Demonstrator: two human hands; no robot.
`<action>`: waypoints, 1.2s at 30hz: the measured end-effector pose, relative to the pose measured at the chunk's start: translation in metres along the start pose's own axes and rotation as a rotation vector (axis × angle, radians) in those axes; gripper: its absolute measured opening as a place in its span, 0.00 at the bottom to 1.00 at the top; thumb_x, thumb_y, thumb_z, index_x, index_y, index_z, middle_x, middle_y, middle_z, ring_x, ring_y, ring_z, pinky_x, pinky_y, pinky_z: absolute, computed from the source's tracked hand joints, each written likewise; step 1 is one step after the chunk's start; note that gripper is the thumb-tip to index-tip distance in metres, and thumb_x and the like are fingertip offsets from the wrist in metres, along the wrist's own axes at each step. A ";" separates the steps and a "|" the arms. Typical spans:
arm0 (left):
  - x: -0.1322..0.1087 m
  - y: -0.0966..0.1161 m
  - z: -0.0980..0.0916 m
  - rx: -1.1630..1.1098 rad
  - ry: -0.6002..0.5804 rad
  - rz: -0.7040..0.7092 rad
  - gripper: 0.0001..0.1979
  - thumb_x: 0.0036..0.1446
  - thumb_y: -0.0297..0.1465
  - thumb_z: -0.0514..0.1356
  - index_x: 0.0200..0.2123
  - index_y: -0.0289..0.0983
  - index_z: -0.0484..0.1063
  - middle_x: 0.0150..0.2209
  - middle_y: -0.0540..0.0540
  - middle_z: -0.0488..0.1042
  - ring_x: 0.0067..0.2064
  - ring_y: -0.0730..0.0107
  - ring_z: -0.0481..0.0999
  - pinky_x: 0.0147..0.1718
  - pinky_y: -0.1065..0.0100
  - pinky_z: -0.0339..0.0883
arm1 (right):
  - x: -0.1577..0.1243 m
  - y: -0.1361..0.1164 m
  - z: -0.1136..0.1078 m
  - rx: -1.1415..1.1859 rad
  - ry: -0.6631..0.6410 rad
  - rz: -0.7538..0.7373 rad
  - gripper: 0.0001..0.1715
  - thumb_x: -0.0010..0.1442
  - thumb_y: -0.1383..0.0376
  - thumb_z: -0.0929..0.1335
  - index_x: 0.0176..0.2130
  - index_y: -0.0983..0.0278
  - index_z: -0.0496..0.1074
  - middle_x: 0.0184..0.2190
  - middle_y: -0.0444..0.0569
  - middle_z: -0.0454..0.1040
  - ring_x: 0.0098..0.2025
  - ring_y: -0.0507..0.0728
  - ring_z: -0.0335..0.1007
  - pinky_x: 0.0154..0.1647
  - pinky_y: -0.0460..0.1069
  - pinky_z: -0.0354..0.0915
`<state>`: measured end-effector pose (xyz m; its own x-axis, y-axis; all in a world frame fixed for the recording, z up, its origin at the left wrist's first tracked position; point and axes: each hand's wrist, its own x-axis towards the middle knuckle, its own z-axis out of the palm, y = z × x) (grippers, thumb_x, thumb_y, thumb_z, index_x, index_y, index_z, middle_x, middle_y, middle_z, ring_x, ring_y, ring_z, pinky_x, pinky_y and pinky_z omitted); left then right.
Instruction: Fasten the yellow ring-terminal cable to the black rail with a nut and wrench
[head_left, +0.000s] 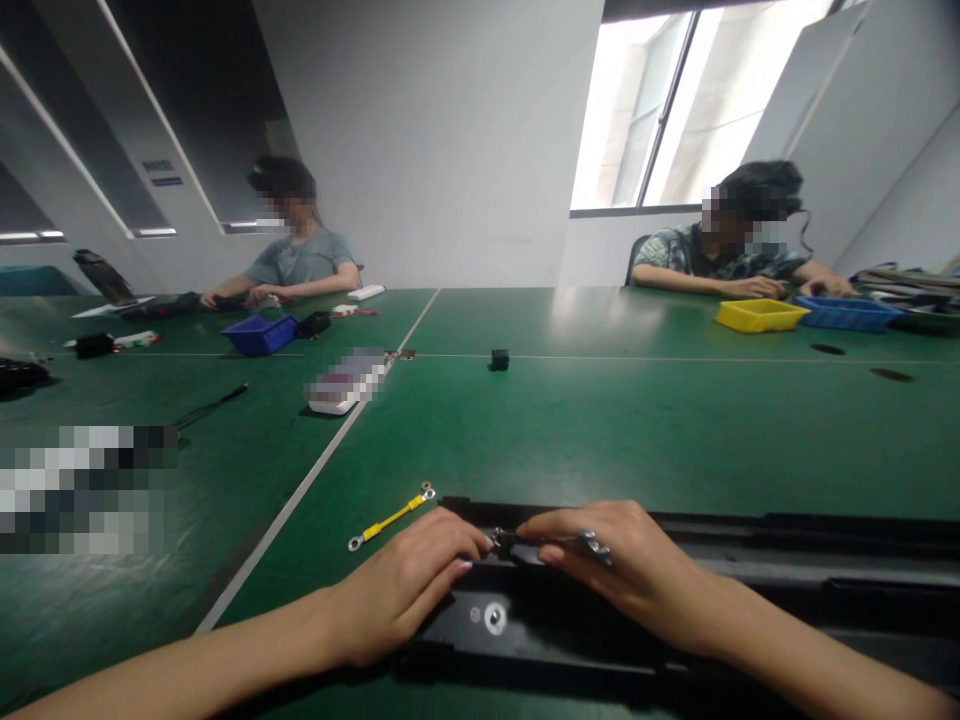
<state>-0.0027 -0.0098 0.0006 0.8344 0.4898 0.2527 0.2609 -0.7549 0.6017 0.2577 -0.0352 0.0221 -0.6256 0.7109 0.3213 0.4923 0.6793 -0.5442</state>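
A long black metal panel (570,630) lies along the near edge of the table in front of me. My right hand (630,570) grips a slim silver wrench (595,546); its open end sticks out past my fingers, and its other end reaches towards a small metal fitting (497,541) on the panel. At that same fitting my left hand (412,580) has thumb and fingertips pinched together; whatever sits between them is too small to make out. A short yellow wire (390,519) with ring terminals rests on the table just beyond my left hand.
A small black block (499,359) stands mid-table. Further left are a white device (349,383), partly blurred, and a blue tray (260,334). Two people sit across the table. Near the one on the right are a yellow tray (760,316) and another blue tray (847,313).
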 end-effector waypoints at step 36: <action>-0.002 -0.001 0.001 0.000 -0.014 -0.011 0.11 0.66 0.24 0.45 0.46 0.36 0.64 0.48 0.42 0.69 0.50 0.64 0.67 0.53 0.63 0.59 | -0.002 0.000 -0.001 0.015 -0.038 0.100 0.17 0.67 0.58 0.60 0.47 0.65 0.70 0.36 0.50 0.78 0.35 0.54 0.75 0.37 0.46 0.66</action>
<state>-0.0045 -0.0102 -0.0014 0.8381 0.4921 0.2354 0.2700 -0.7493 0.6047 0.2594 -0.0363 0.0227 -0.5967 0.7672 0.2354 0.5445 0.6026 -0.5834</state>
